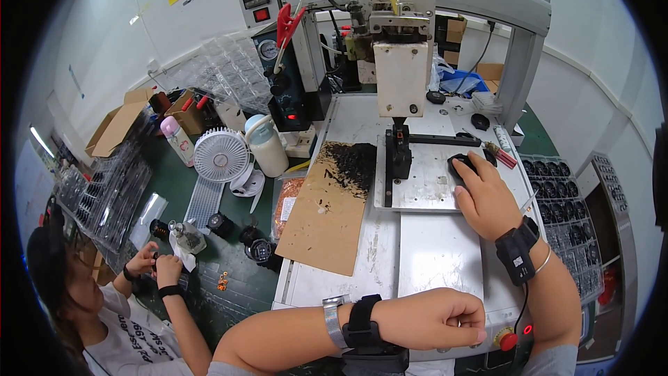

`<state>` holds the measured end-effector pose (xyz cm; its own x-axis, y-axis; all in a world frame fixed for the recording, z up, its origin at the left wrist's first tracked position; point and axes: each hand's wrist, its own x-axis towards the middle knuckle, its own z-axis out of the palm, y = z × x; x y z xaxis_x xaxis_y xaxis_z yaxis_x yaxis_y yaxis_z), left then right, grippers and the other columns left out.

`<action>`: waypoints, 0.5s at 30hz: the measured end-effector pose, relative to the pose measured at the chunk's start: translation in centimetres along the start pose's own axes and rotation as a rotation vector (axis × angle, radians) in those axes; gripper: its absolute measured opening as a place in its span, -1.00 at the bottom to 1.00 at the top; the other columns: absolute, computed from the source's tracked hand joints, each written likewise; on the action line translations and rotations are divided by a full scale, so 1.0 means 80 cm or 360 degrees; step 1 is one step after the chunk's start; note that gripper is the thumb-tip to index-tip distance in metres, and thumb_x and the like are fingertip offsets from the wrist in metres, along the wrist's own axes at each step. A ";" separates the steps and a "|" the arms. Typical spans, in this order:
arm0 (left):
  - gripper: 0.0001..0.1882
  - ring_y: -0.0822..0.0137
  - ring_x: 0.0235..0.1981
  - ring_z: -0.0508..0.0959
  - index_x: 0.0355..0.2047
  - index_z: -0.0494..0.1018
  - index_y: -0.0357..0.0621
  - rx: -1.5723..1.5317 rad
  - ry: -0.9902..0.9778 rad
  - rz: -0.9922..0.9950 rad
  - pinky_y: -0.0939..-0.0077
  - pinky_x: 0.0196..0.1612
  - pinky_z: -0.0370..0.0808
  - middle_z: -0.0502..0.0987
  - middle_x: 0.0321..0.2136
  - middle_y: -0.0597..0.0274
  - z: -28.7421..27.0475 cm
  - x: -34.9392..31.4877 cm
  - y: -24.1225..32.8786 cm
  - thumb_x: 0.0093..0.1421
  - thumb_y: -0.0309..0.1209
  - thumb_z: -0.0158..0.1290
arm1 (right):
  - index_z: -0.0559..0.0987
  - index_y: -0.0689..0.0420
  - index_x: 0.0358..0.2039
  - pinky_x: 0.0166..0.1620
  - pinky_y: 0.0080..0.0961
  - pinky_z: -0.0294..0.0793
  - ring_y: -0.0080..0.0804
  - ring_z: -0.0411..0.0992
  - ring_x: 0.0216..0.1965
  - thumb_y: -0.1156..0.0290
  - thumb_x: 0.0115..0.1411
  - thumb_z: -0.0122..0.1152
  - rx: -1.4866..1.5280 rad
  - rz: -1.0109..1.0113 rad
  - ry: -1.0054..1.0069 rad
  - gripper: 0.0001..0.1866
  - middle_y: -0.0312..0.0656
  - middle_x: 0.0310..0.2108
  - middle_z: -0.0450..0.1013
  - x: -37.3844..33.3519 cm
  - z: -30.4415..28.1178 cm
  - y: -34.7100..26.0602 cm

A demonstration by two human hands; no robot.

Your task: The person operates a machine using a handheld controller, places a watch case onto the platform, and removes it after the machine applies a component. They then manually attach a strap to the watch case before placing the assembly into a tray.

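Observation:
My right hand (486, 198) reaches over the metal work plate (428, 191) of a bench machine. Its fingers curl onto a small black round part (459, 164), mostly covered by them. Nearer me, my left hand (435, 319) hangs in a loose fist above the machine's front edge. Nothing shows in it, and a red stop button (506, 339) sits just to its right. Left of my right hand, a black fixture (399, 155) stands on the plate, directly under the white machine head (401, 80).
Brown cardboard (334, 230) with black scraps lies left of the plate. Trays of black round parts (567, 202) stand at right. On the green table at left are a fan (221, 155), a bottle (267, 150) and a co-worker's hands (167, 271) handling a small part.

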<state>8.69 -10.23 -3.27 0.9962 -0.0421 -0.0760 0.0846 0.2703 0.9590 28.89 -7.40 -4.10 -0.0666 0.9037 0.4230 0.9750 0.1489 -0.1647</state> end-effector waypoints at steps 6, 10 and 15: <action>-0.79 0.68 -0.61 0.21 -0.45 0.39 -0.22 0.0027 0.0005 0.0014 0.74 -0.57 0.18 0.33 -0.62 0.49 0.000 -0.001 -0.002 0.18 -0.31 0.04 | 0.36 0.25 0.03 0.12 -0.23 0.20 0.08 0.23 0.05 0.34 0.14 -0.04 -0.0025 -0.0030 0.0053 -0.55 0.21 0.05 0.22 -0.001 0.001 0.000; -0.81 0.68 -0.60 0.24 -0.42 0.40 -0.23 0.0088 0.0152 0.0104 0.74 -0.56 0.20 0.36 -0.61 0.47 -0.001 -0.006 0.008 0.18 -0.35 0.05 | 0.40 0.24 -0.03 0.02 -0.27 0.28 0.01 0.33 -0.06 0.28 0.08 0.11 -0.0034 -0.0059 0.0029 -0.54 0.11 -0.10 0.36 0.001 -0.019 -0.002; -0.88 0.73 -0.56 0.24 -0.37 0.40 -0.23 0.0314 0.0518 0.0268 0.78 -0.53 0.21 0.37 -0.53 0.48 -0.016 -0.014 0.019 0.21 -0.42 0.03 | 0.43 0.25 -0.18 -0.10 -0.37 0.36 -0.08 0.38 -0.14 0.20 -0.04 0.30 0.0168 0.0265 -0.0005 -0.51 0.04 -0.22 0.40 -0.001 -0.034 -0.011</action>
<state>7.77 -8.50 -2.05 0.9527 0.3019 0.0344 -0.0539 0.0566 0.9969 28.64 -8.70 -1.54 0.0928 0.9205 0.3796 0.9451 0.0385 -0.3245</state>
